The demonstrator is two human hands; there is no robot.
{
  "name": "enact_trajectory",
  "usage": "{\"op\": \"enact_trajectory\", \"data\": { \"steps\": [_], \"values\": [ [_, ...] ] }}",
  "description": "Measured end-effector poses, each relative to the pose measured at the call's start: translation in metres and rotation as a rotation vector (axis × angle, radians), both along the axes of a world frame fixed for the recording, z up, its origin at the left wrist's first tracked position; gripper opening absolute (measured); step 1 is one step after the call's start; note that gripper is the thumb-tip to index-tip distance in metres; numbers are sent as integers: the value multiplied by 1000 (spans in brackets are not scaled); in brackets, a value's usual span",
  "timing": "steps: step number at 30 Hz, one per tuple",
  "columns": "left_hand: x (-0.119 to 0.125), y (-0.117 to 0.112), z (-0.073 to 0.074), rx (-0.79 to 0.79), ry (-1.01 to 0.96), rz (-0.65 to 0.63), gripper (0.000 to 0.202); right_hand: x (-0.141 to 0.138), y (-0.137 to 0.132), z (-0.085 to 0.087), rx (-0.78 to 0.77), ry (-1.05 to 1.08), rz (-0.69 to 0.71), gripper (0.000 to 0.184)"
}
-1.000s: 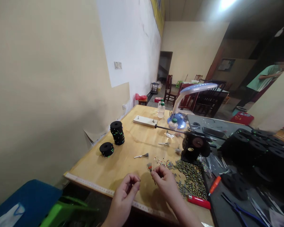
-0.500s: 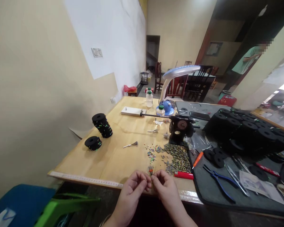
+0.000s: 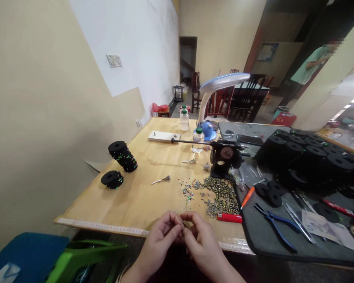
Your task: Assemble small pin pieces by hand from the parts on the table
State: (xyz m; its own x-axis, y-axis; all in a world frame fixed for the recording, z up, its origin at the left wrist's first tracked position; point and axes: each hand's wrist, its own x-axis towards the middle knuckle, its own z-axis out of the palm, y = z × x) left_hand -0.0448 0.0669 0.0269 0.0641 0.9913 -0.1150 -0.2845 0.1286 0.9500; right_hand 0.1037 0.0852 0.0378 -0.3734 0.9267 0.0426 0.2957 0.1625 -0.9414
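Note:
My left hand [image 3: 164,239] and my right hand [image 3: 202,243] meet at the front edge of the wooden table, fingers curled and fingertips pinched together. Whatever they hold is hidden by the fingers. Beyond my right hand lie a heap of small dark-and-brass cylindrical pieces [image 3: 224,192] and a scatter of tiny coloured beads [image 3: 188,192]. A red lighter [image 3: 229,218] rests just right of that hand. Farther off is a small brush [image 3: 162,179], lying flat. A black hand-cranked winder [image 3: 222,157] with a long rod stands behind the heap.
Black foam spools [image 3: 124,157] stand at left, with many more [image 3: 306,153] at right. Blue-handled pliers [image 3: 275,226], tweezers [image 3: 299,224] and an orange-handled tool [image 3: 247,197] lie on the grey mat [image 3: 262,245]. A desk lamp [image 3: 206,127] and bottles [image 3: 198,140] stand behind. A person [image 3: 308,67] is in the background.
The small orange-topped item that showed between my fingertips is now out of sight. My hands have drawn slightly closer together, and the view has shifted a little.

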Motion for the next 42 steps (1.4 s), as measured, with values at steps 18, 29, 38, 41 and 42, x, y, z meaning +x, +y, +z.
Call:
{"op": "enact_trajectory", "data": {
  "steps": [18,29,38,41,42],
  "values": [
    [-16,11,4,-50,150,-4,27,-3,27,-13,8,-232,-2,17],
    [-10,6,-3,6,215,192,23,-4,31,-17,-107,-37,-59,17],
    [4,-4,-11,-3,133,211,23,-9,30,-25,-174,162,-145,10],
    [5,1,-10,-23,93,229,24,-9,28,-23,-198,179,-149,14],
    [5,3,-10,-31,87,228,25,-8,28,-22,-207,183,-141,15]
  ]
}}
